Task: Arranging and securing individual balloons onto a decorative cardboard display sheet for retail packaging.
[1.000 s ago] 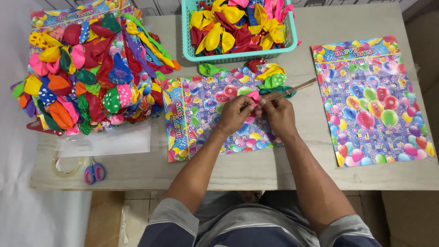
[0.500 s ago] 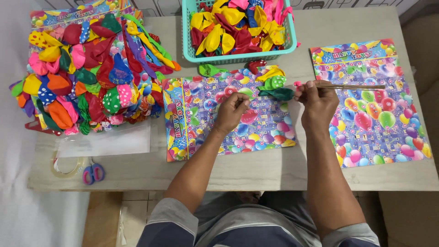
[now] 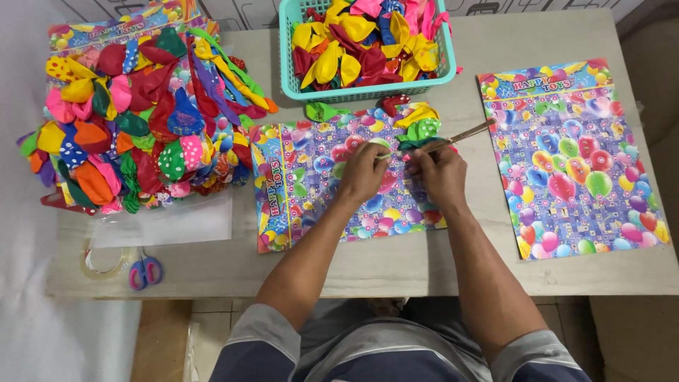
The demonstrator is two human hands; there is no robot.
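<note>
Over the printed balloon card [image 3: 332, 184], left hand [image 3: 362, 172] & right hand [image 3: 440, 172] are pinching a thin stick [image 3: 463, 134] w/ a green balloon [image 3: 423, 141]—prob best keeping both grips close & card flat.

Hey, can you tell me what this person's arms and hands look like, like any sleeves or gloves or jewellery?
Both arms are bare from above the elbow down. Short sleeves end on the upper arms: dark blue-grey fabric with a lighter grey band at each cuff. The left hand and right hand wear no gloves, and no watch or bracelet shows on either wrist. Rings, if any, are too small to tell.
</note>
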